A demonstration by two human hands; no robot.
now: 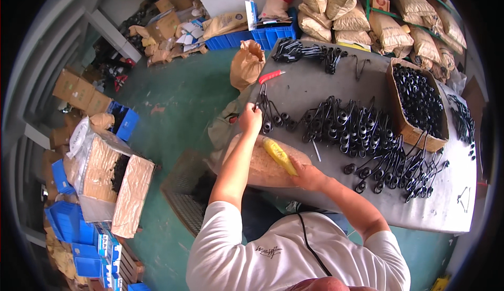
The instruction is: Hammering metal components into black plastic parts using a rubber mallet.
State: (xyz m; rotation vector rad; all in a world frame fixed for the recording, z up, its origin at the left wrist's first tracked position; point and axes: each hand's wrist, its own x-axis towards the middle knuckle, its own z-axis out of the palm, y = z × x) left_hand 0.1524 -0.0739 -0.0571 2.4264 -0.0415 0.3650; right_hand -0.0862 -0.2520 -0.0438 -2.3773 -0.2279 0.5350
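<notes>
My left hand (251,118) is closed at the table's left edge around the upper ends of a few black wire pieces (265,107). Their ringed, ball-like ends hang toward the tabletop. In front of me my right hand (311,175) grips a long yellow object (278,154), whose exact kind I cannot make out. It slants up to the left over a brown paper sack (249,167) at the table's near edge. Right of my left hand lies a large pile of similar black wire pieces (341,125). A red-handled utility knife (270,76) rests just beyond that hand.
The grey table (315,86) also carries a cardboard box (441,143) packed with black parts and a thin white stick (316,151). An opened brown paper bag (245,65) stands at its far left corner. Filled sacks (349,18) and blue crates (268,36) line the back.
</notes>
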